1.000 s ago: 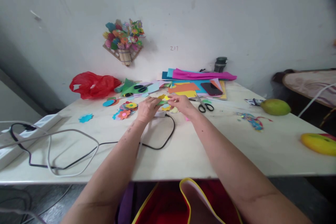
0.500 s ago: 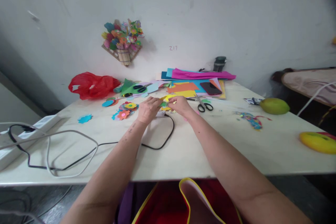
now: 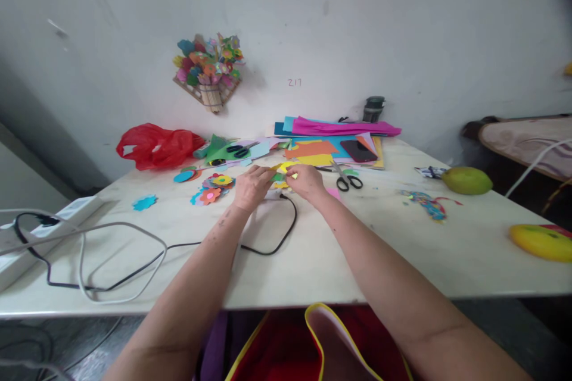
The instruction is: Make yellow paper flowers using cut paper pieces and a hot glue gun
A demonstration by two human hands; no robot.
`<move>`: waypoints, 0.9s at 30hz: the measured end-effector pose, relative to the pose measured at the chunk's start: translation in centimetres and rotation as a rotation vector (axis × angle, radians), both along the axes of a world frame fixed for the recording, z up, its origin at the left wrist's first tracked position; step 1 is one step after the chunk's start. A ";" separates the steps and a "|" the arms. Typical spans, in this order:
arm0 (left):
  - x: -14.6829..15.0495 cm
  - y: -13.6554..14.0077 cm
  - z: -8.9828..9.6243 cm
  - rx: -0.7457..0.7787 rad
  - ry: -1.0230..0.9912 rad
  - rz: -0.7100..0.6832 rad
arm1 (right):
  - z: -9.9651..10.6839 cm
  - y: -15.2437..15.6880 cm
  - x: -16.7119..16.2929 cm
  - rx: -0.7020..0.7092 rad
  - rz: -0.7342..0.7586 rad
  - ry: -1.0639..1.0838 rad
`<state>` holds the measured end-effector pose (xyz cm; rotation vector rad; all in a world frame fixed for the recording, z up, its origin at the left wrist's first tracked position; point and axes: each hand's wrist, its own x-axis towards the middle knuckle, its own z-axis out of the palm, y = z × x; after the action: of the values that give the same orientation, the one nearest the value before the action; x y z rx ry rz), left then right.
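Both hands meet over the middle of the table. My left hand is closed, its fingertips pinching a yellow piece of paper. Facing it, my right hand pinches the paper's right side, with a small bright yellow bit at its fingertips. A green paper piece shows between the hands; whether it is held or lies below, I cannot tell. Partly hidden under the hands is a yellow flower cutout. Left of my left hand lies a pile of paper flowers. Scissors rest right of my right hand.
Coloured sheets, a phone and a second pair of scissors lie at the back. A red plastic bag sits at back left. Cables cross the front left. Mangoes lie at the right.
My right hand has shifted slightly, and more of a pink paper piece shows beside its wrist. My left hand stays nearly in place.
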<state>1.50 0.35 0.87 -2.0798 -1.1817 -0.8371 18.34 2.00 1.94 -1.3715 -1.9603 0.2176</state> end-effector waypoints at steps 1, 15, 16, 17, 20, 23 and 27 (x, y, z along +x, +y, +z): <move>0.0 0.0 -0.1 0.003 0.006 -0.007 | 0.0 0.0 0.0 0.005 -0.012 -0.019; 0.6 0.3 -0.2 -0.033 -0.066 -0.057 | 0.4 0.4 1.6 0.095 -0.215 -0.058; 0.5 0.3 -0.2 -0.031 -0.085 -0.060 | 0.3 0.8 2.0 0.078 -0.230 0.013; 0.4 0.4 -0.3 -0.027 -0.107 -0.060 | 0.3 1.2 2.3 0.042 -0.238 0.112; 0.1 0.6 -0.4 -0.017 -0.171 -0.058 | 0.5 2.0 2.9 -0.167 -0.132 0.572; -0.1 0.8 -0.6 -0.027 -0.222 -0.060 | 0.8 2.1 2.9 -0.351 0.043 0.981; 0.0 0.8 -0.6 -0.068 -0.293 -0.052 | 0.7 1.9 2.8 -0.438 0.280 1.139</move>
<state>1.47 1.11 0.28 -2.1009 -1.3269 -1.1722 21.16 3.87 2.62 -0.8439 -1.1144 1.2990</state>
